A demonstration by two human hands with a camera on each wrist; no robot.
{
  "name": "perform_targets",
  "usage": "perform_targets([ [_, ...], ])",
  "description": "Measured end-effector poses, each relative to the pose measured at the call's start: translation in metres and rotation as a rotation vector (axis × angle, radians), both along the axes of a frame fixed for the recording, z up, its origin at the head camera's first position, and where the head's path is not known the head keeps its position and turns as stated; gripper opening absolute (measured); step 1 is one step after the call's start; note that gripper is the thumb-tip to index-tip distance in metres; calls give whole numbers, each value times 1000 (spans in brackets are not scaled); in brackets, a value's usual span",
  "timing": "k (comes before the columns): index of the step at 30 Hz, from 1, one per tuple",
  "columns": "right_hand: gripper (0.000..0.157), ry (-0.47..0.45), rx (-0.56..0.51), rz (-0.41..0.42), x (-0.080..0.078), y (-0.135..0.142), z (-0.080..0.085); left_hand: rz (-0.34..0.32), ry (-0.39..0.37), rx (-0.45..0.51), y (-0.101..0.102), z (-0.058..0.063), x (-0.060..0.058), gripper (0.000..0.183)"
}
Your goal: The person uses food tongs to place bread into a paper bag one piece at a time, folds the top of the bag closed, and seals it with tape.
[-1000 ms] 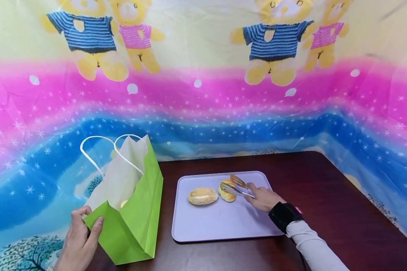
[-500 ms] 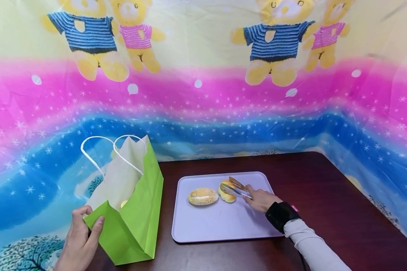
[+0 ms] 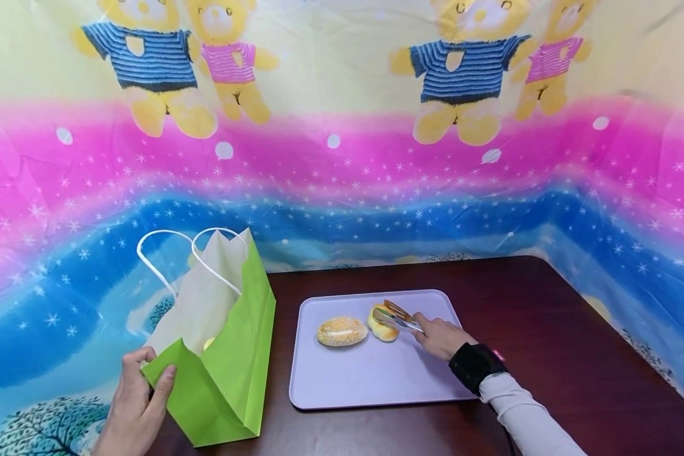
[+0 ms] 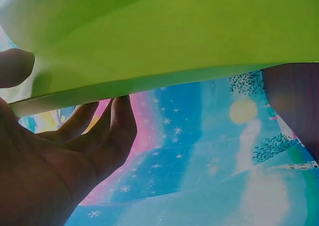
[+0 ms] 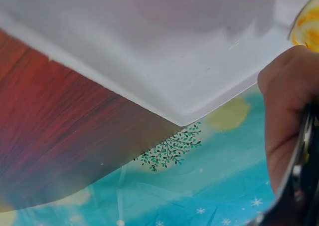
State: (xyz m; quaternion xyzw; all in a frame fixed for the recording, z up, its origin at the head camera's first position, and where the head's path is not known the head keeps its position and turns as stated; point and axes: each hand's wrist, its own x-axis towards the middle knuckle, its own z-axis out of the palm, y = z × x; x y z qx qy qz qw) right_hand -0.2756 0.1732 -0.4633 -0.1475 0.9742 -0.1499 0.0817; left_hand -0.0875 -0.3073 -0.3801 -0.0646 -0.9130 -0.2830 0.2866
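Observation:
My left hand [image 3: 133,399] grips the near corner of a green paper bag [image 3: 222,380], its thumb on the outer face. The left wrist view shows several fingers [image 4: 124,121] bent under the bag's edge. In my right hand [image 3: 441,339] is a pair of tongs [image 3: 400,321], whose two ends lie over a knotted golden bun [image 3: 383,333] on a pale lilac tray [image 3: 365,383]. Left of that bun lies an oval bread roll [image 3: 342,332] with a crumbly top. The right wrist view catches only part of the bun [image 5: 307,29] at its edge.
White cord handles [image 3: 155,266] stand up from the bag, and a small yellowish thing [image 3: 208,344] shows inside it. Both tray and bag stand on a dark wooden table [image 3: 507,304]. A printed bear cloth [image 3: 330,183] hangs behind and at both sides.
My right hand has shifted slightly left with the tongs, and their ends have come a little closer together over the knotted bun. My left hand and the bag have stayed put.

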Motion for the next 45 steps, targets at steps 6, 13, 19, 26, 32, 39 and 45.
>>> perform_targets([
  [6,45,1,-12,3,-1,2,1,12,-15,-5,0,0,1,26],
  [13,45,15,-22,7,-1,5,1,27,-31,-13,0,1,2,25],
  [19,45,27,-13,11,0,5,2,39,-61,-14,2,1,3,25],
  [26,45,40,-27,18,2,5,7,25,-44,3,2,1,2,26],
  [32,42,74,-63,52,3,4,10,33,-44,5,3,2,3,26],
  [39,42,83,-69,67,6,2,20,36,-48,4,2,0,3,26],
  [45,44,64,-80,48,8,3,26,22,-45,3,2,0,2,26],
])
